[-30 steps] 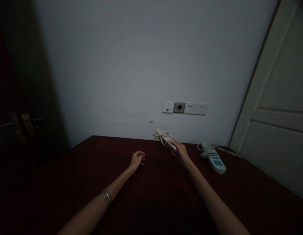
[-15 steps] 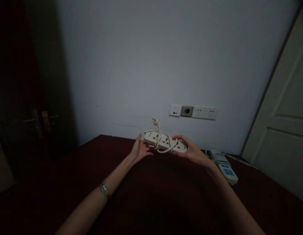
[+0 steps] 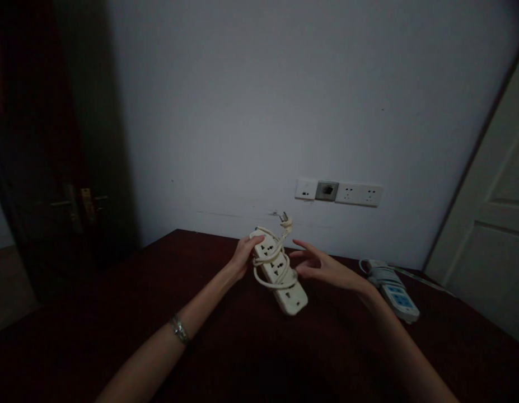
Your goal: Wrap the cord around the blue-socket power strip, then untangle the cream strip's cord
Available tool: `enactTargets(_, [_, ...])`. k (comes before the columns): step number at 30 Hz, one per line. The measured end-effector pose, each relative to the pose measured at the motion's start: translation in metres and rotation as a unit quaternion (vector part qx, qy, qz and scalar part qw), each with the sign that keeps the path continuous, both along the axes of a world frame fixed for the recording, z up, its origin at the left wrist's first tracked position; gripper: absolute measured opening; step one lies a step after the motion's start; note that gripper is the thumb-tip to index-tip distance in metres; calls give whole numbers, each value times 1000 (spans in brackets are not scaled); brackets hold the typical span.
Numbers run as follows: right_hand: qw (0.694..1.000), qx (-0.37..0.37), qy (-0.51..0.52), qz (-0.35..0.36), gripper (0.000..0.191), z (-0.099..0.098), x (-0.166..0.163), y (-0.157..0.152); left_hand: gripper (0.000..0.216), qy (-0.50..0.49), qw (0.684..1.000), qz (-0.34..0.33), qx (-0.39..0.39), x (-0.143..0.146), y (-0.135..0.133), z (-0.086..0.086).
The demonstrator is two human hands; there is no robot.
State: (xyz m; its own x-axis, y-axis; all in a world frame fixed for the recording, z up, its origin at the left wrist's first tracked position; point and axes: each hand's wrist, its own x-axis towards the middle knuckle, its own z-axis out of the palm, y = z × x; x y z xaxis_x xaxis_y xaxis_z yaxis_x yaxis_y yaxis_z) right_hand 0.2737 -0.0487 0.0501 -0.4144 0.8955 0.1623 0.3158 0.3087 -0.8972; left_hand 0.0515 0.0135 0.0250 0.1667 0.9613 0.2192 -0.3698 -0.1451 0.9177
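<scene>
A white power strip (image 3: 289,299) is held up over the dark red table, tilted with its near end down to the right. Its own cable (image 3: 270,285) is wound loosely around the body, and the plug (image 3: 286,220) sticks up at the far end. My left hand (image 3: 244,253) grips the far left end, thumb on top. Beside the strip's right edge is my right hand (image 3: 312,263), its fingers apart and curved close to the wound cable. Whether a right fingertip touches the cable I cannot tell.
On the right of the table (image 3: 217,336) lies a second power strip (image 3: 396,296) with blue sockets and a grey cable wrapped around it. Wall sockets (image 3: 358,194) are set in the wall behind. A dark door (image 3: 87,204) stands at left, a pale door (image 3: 498,235) at right.
The power strip has turned, its near end swinging from the right down toward me. My left hand has closed on it; my right hand has let go of its end.
</scene>
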Motion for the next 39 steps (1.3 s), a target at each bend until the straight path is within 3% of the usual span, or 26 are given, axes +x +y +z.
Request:
enactTargets(3, [996,29,45,-66,52,4,-4,0,26,37,999,-21,16,3,-6,4])
enactTargets(6, [995,40,69,-65,41,10,-7,-1,21,74,997,-29,8,6,-12,8])
enactTargets(11, [991,43,106,-73,47,21,-8,-10,21,82,996,-37,-6,9,-16,11])
enactTargets(15, [975,9,210,-65,54,25,-15,-16,23,98,994,-50,7,11,-17,9])
enactTargets(18, [963,9,261,-65,44,23,-23,-18,27,106,991,-70,28,14,-18,7])
enactTargets(22, [971,44,219,-81,35,21,-28,-18,26,116,989,-83,43,18,-24,6])
enactTargets(27, [976,95,192,-47,44,17,-30,-18,19,128,982,-103,88,22,-40,15])
enactTargets(34, [964,29,265,-20,54,0,-40,-9,20,16,997,-71,8,25,-51,28])
enactTargets(39, [963,-10,269,-21,54,-4,-40,-7,23,-6,993,-105,-46,23,-46,26])
